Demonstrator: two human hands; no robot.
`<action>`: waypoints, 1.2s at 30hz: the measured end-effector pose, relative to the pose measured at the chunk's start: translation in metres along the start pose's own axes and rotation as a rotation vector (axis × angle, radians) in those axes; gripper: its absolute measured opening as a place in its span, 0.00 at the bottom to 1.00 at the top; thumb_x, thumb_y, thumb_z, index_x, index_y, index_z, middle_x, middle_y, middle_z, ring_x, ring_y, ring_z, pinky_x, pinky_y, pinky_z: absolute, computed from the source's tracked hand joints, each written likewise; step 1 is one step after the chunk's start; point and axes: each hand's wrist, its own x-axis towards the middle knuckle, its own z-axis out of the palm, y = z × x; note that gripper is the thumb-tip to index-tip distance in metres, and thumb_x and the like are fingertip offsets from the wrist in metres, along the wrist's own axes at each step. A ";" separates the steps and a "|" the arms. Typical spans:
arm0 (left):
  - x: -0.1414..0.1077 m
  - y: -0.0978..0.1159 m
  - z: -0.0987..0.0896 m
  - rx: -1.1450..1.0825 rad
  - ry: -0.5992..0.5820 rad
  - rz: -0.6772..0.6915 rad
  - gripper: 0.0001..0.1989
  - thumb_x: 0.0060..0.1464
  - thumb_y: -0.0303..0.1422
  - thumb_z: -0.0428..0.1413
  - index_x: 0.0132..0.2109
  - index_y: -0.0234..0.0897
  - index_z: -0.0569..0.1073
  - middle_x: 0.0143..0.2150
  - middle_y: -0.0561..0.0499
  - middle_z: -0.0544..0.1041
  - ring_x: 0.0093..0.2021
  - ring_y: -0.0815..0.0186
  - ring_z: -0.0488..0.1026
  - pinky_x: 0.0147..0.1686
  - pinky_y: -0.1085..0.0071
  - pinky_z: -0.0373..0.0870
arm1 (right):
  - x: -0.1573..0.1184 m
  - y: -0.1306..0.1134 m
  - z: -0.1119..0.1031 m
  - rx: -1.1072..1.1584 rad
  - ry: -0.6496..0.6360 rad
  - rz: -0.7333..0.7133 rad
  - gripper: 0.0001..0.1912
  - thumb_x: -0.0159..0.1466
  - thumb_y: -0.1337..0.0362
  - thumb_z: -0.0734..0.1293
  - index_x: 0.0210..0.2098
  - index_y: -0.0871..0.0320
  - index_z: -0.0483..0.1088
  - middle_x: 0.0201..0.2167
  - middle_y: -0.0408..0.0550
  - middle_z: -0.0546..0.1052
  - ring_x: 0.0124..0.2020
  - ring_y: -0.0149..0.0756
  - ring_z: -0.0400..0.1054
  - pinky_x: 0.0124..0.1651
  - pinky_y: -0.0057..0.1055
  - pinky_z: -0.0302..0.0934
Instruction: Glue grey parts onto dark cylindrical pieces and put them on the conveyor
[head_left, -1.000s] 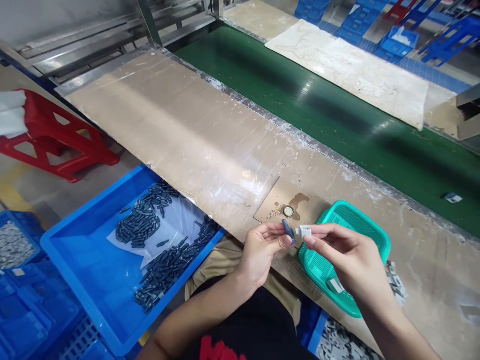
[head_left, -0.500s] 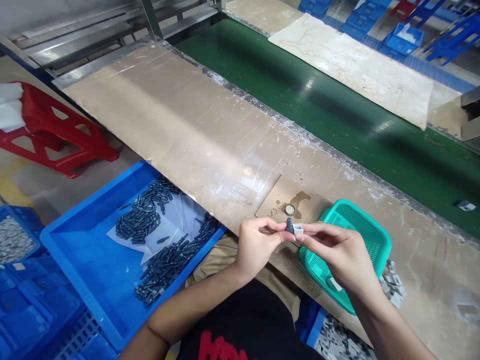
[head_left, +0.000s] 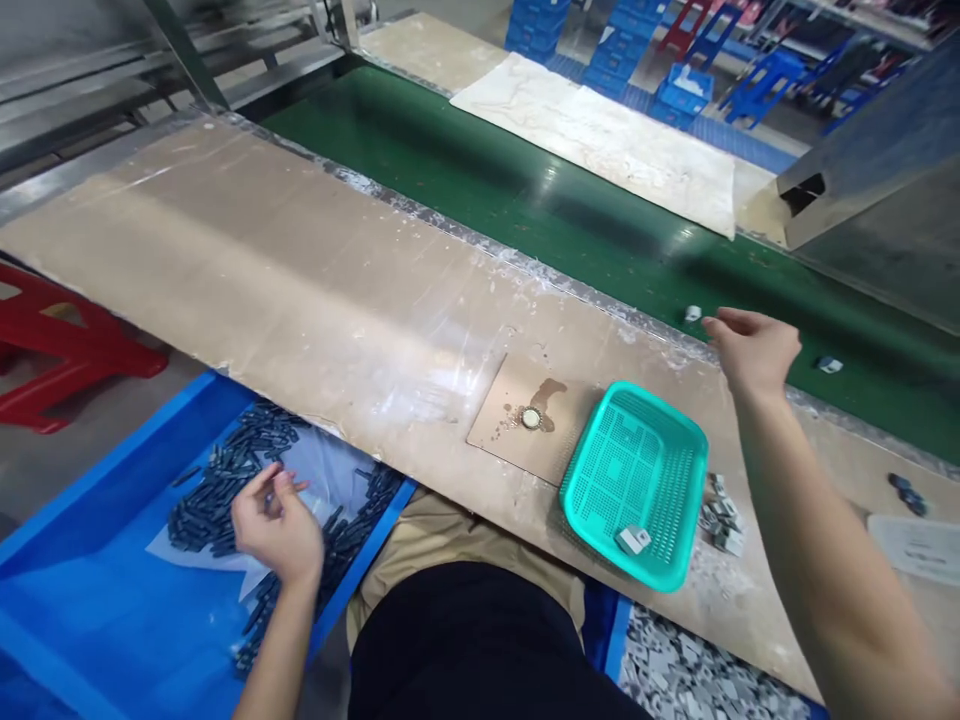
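My left hand (head_left: 277,525) hovers over the large blue bin (head_left: 90,610), near a heap of dark stick-like parts (head_left: 206,505). Its fingers are loosely curled and apart, with nothing visible in them. My right hand (head_left: 754,350) reaches over the edge of the green conveyor belt (head_left: 480,190). Just beyond its fingertips a small grey-white block with a dark part (head_left: 693,313) rests on the belt, seemingly apart from the hand. The right fingers are bent, slightly apart and hold nothing I can see. A similar piece (head_left: 829,365) lies further right on the belt.
A teal basket (head_left: 574,490) holds a light block (head_left: 634,540); more blocks (head_left: 724,520) lie beside it. A round cap (head_left: 531,418) sits on a wet-stained board (head_left: 502,430). Grey parts (head_left: 675,650) fill a bin below. A red stool (head_left: 75,350) stands left.
My hands have separated: the left moved over the blue bin, the right out to the belt. The block and dark part they held together now appear to lie on the belt. The view shifted right.
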 end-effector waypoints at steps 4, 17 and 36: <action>-0.008 -0.088 -0.024 0.389 -0.483 0.172 0.30 0.52 0.42 0.51 0.57 0.28 0.64 0.64 0.31 0.58 0.65 0.47 0.54 0.58 0.52 0.58 | -0.081 -0.008 -0.012 -0.099 -0.169 0.064 0.10 0.54 0.55 0.69 0.30 0.54 0.75 0.27 0.50 0.77 0.29 0.42 0.71 0.31 0.36 0.61; -0.021 -0.144 -0.061 0.673 -1.036 0.457 0.23 0.57 0.38 0.41 0.52 0.33 0.71 0.52 0.41 0.75 0.60 0.53 0.64 0.55 0.59 0.63 | -0.178 -0.025 0.019 -0.262 -0.827 -0.197 0.07 0.61 0.65 0.62 0.31 0.57 0.72 0.32 0.51 0.74 0.32 0.39 0.69 0.34 0.34 0.63; 0.015 -0.099 -0.045 0.315 -0.776 -0.381 0.14 0.37 0.39 0.59 0.34 0.38 0.75 0.34 0.45 0.81 0.45 0.50 0.75 0.44 0.62 0.70 | -0.138 -0.050 0.043 0.720 -0.465 0.319 0.21 0.54 0.56 0.72 0.46 0.56 0.72 0.41 0.52 0.77 0.42 0.44 0.73 0.48 0.42 0.66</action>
